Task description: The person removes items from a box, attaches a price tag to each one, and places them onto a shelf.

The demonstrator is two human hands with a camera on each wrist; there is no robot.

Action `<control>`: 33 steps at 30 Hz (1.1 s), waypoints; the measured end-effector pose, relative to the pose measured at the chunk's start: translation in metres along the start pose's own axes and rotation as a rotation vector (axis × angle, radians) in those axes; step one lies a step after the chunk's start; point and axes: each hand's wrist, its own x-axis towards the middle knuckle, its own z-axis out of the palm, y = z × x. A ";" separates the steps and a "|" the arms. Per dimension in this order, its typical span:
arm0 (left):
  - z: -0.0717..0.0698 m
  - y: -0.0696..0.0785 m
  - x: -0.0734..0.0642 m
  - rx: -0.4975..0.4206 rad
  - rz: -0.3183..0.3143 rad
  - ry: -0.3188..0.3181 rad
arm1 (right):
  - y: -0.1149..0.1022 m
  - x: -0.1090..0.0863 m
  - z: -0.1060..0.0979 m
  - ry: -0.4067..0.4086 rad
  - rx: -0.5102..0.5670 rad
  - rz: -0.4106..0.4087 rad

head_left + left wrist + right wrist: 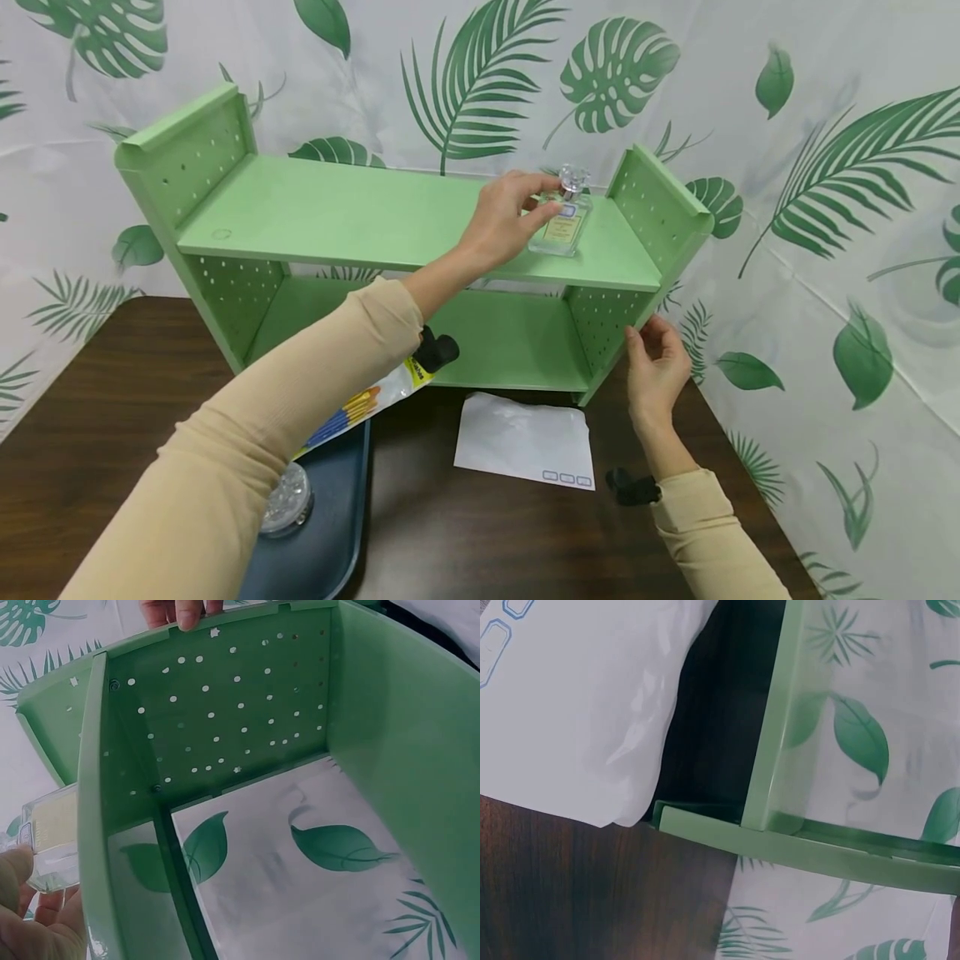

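My left hand [510,215] pinches a clear glass perfume bottle [566,227] with a pale yellow label and a faceted stopper. It is at the right end of the top board of a green two-tier shelf [337,208]; whether its base bears on the board I cannot tell. The left wrist view shows the bottle [56,825] between thumb and fingers, close to the board's edge. My right hand [658,367] grips the front edge of the shelf's right side panel, its fingertips [189,613] over that edge in the left wrist view.
A white sheet with small printed boxes [525,442] lies before the shelf on the dark wooden table [450,533]. Left of it, a dark blue tray [330,533] holds a round clear container [288,500]. A package of blue-and-yellow sticks [360,408] is partly behind my left sleeve. Leaf-patterned cloth hangs behind.
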 end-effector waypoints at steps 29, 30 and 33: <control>-0.055 0.011 -0.071 -0.192 0.042 0.112 | 0.002 0.000 0.004 0.043 0.023 0.020; -0.059 0.009 -0.077 -0.203 0.048 0.118 | 0.002 0.000 0.004 0.044 0.027 0.022; -0.069 0.005 -0.098 -0.223 0.062 0.136 | 0.002 0.000 0.005 0.047 0.039 0.026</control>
